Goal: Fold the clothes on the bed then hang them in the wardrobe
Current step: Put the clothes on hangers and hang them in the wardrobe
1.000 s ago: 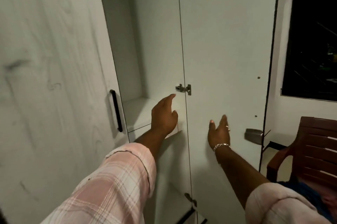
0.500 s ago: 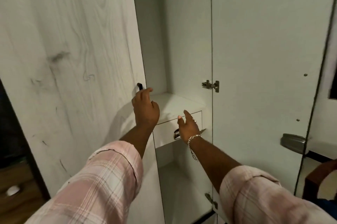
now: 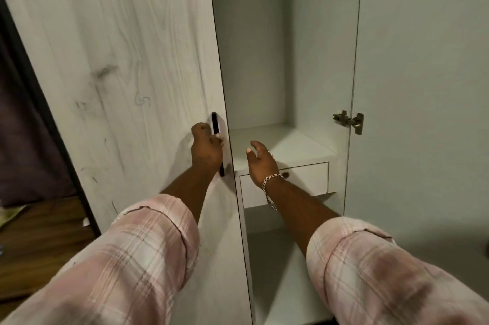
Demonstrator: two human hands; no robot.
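Observation:
I face a white wardrobe. Its left door [image 3: 127, 65] has a pale wood grain and a black bar handle [image 3: 214, 123]. My left hand [image 3: 206, 150] grips that handle, fingers curled round it. My right hand [image 3: 260, 163] hovers with relaxed fingers in the open compartment, just above the front of a small white drawer [image 3: 307, 179], holding nothing. A shelf [image 3: 280, 144] lies over the drawer. The right door [image 3: 423, 86] stands swung open, its inner side and a metal hinge [image 3: 349, 122] showing. No clothes are in view.
A dark gap and a black edge [image 3: 53, 123] run down the far left beside the wardrobe. Brown wooden flooring [image 3: 39, 240] lies below it. The lower wardrobe compartment [image 3: 277, 285] under the drawer holds nothing I can see.
My view has swung left. My left hand went from the shelf edge to the left door's handle and closed round it. My right hand left the right door and came in front of the drawer.

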